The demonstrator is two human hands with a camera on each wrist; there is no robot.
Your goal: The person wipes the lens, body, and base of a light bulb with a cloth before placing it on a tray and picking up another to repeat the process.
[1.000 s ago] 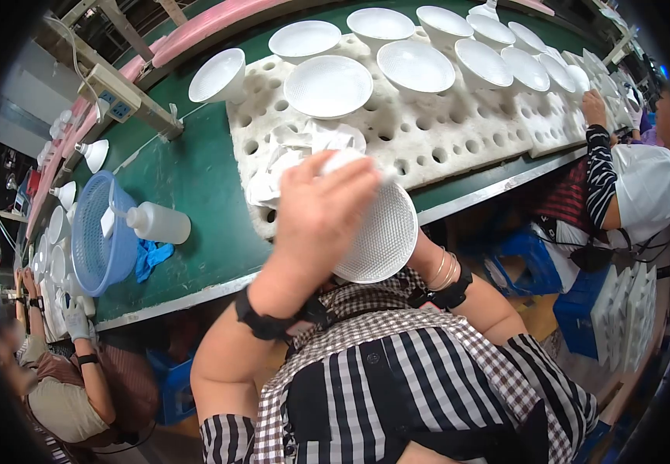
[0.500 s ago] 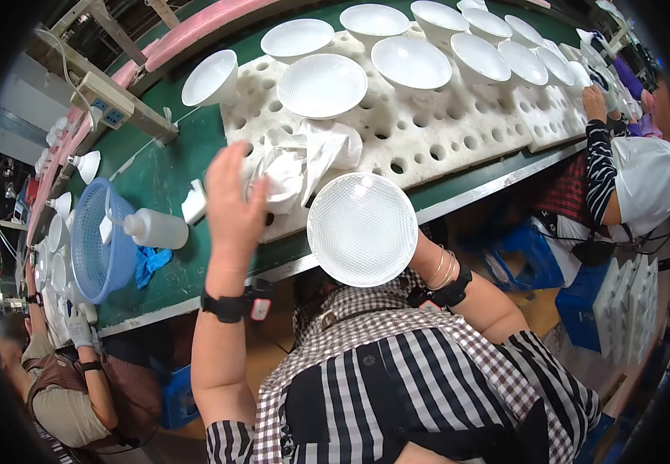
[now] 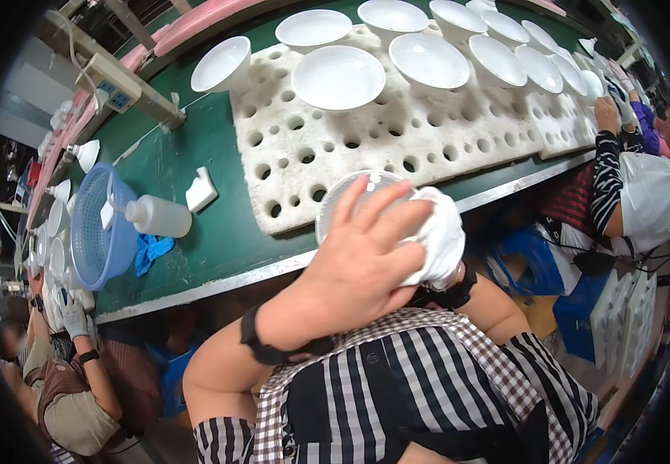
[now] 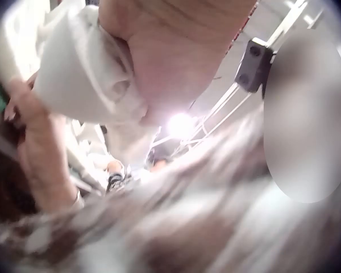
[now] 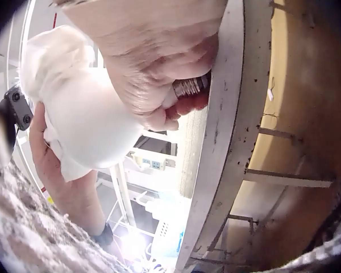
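Note:
In front of the person's chest, the right hand [image 5: 159, 57] grips a white reflector light bulb [image 3: 332, 213] by its threaded metal base [image 5: 190, 86]. The left hand [image 3: 358, 263] lies across the bulb's round textured face, its fingers spread. A crumpled white cloth [image 3: 445, 236] is held under that hand and wraps over the side of the bulb. From the head camera, the right hand is mostly hidden behind cloth and bulb. A small white block [image 3: 201, 189] lies on the green table [image 3: 219, 255], left of the foam board.
A white foam board [image 3: 273, 174] full of holes carries several upright bulbs [image 3: 339, 77] along its far side. To the left stand a blue basket [image 3: 95, 232], a white squeeze bottle [image 3: 161, 216] and a blue cloth [image 3: 149, 251]. Other people sit on both sides.
The left hand moved left off the bulb, and a white block then lay on the table. Now it is back over the bulb with the white cloth, which has left the foam board.

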